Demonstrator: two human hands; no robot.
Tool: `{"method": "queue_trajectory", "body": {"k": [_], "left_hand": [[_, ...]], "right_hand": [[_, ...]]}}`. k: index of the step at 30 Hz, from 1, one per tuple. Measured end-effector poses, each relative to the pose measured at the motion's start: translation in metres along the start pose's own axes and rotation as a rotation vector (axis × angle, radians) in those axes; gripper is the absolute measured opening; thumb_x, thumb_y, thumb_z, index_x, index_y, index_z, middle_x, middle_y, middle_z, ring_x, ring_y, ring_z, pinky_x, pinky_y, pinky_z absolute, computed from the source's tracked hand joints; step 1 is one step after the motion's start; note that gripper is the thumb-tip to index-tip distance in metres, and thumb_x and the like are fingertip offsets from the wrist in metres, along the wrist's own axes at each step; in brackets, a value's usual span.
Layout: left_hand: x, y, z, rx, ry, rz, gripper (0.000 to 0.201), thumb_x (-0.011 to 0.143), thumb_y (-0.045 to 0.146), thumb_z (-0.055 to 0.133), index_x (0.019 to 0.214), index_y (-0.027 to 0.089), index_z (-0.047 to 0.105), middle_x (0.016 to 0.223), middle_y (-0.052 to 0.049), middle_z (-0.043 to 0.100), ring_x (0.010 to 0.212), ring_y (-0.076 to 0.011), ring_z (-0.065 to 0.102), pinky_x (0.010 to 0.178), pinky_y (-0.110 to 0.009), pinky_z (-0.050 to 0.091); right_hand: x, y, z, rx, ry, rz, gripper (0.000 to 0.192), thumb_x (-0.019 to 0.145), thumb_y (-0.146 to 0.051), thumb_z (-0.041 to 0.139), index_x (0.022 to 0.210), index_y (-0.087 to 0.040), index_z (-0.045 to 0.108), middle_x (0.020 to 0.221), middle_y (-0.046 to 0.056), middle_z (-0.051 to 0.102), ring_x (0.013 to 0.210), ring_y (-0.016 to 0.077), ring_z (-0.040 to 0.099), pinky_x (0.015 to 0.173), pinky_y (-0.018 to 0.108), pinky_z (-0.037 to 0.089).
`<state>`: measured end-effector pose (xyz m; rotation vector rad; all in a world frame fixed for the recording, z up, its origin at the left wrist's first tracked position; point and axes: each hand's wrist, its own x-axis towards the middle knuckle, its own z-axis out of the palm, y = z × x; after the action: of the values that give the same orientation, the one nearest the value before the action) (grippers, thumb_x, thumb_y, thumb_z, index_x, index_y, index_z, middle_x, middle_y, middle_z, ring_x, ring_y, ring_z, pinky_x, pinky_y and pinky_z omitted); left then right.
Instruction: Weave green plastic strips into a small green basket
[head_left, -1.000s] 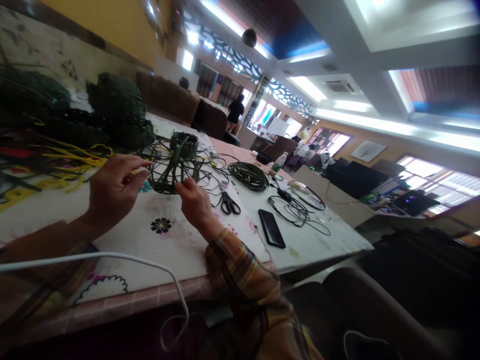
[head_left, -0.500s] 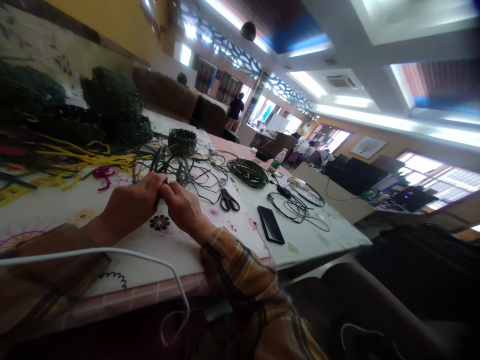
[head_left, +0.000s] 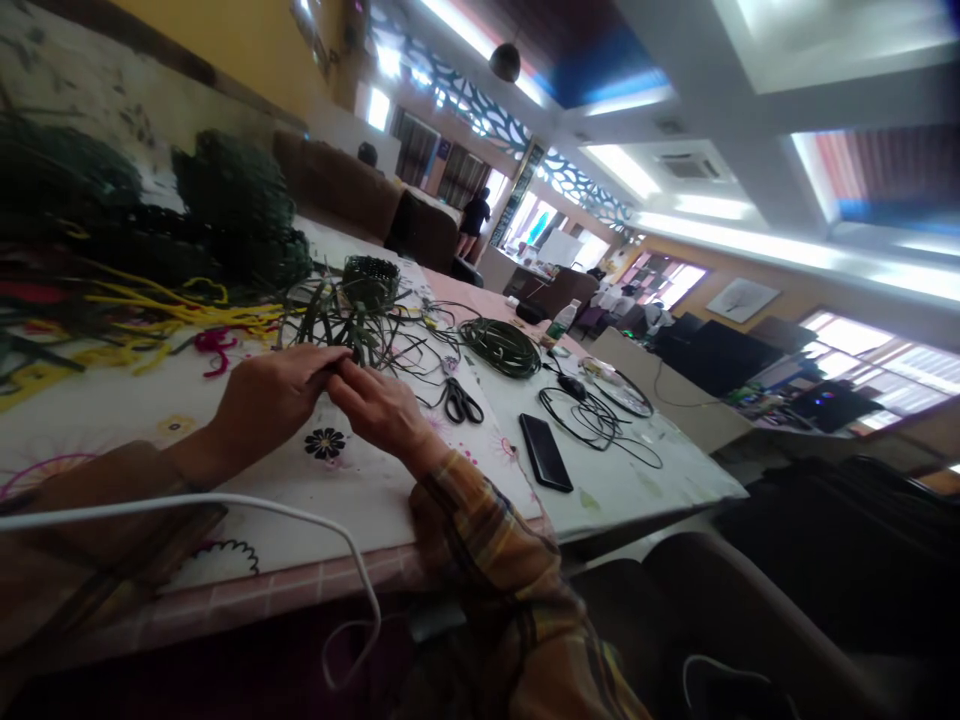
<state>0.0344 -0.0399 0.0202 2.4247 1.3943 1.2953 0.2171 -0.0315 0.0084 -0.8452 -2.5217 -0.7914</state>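
Because the green strips [head_left: 358,338] are splaying loosely, the left hand [head_left: 266,402] and right hand [head_left: 384,408] are pinching them together, probably for steadiness.

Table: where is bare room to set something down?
Bare: right of the phone, between black cable and near edge of the table; a narrow gap between scissors and phone. Crowded: beyond left hand and right hand, with green strips and basket; far left, yellow strands.

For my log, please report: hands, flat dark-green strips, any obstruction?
Left hand, right hand: together, grip unclear. Flat dark-green strips: loose, tangled, just beyond. Curved white cable: across foreground, below hands.
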Motion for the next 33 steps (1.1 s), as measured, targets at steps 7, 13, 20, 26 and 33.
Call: {"method": "queue_trajectory", "body": {"k": [7,13,20,26,33], "left_hand": [[0.001,-0.008,0.001,0.178,-0.026,-0.083,0.047,0.095,0.036,0.036,0.128,0.019,0.066,0.124,-0.015,0.072,0.111,-0.0321,0.068,0.091,-0.040,0.049],[0.008,-0.013,-0.009,0.112,-0.020,-0.144,0.044,0.091,0.039,0.046,0.119,0.017,0.072,0.122,-0.012,0.075,0.110,-0.0301,0.068,0.095,-0.039,0.048],[0.011,-0.013,-0.013,0.069,-0.057,-0.109,0.043,0.085,0.046,0.047,0.101,0.020,0.078,0.101,-0.008,0.079,0.091,-0.0269,0.069,0.082,-0.035,0.047],[0.014,-0.015,-0.015,0.057,-0.104,-0.090,0.043,0.083,0.047,0.047,0.097,0.021,0.078,0.099,-0.008,0.079,0.092,-0.0269,0.068,0.081,-0.034,0.047],[0.014,-0.018,-0.014,0.020,-0.131,-0.079,0.043,0.083,0.050,0.048,0.098,0.022,0.078,0.094,-0.007,0.078,0.088,-0.0260,0.068,0.080,-0.034,0.046]], "right_hand": [[0.003,-0.004,-0.014,0.064,0.087,0.104,0.037,0.106,-0.020,0.033,0.121,-0.021,0.066,0.139,0.013,0.064,0.095,0.0163,0.066,0.074,0.028,0.053],[-0.001,0.025,-0.005,0.390,0.281,0.557,0.030,0.105,-0.029,0.043,0.101,-0.018,0.071,0.098,0.007,0.073,0.094,0.0135,0.067,0.088,0.025,0.051],[0.001,0.020,0.009,0.396,0.139,0.469,0.032,0.105,-0.026,0.045,0.127,-0.024,0.067,0.110,0.005,0.064,0.101,0.0128,0.061,0.086,0.022,0.048],[0.003,0.017,0.005,0.361,0.094,0.473,0.029,0.104,-0.026,0.045,0.123,-0.024,0.068,0.110,0.006,0.061,0.102,0.0138,0.058,0.087,0.022,0.046],[0.004,0.019,0.009,0.420,0.090,0.497,0.025,0.103,-0.026,0.050,0.118,-0.027,0.070,0.105,0.002,0.060,0.097,0.0115,0.057,0.083,0.020,0.045]]}}
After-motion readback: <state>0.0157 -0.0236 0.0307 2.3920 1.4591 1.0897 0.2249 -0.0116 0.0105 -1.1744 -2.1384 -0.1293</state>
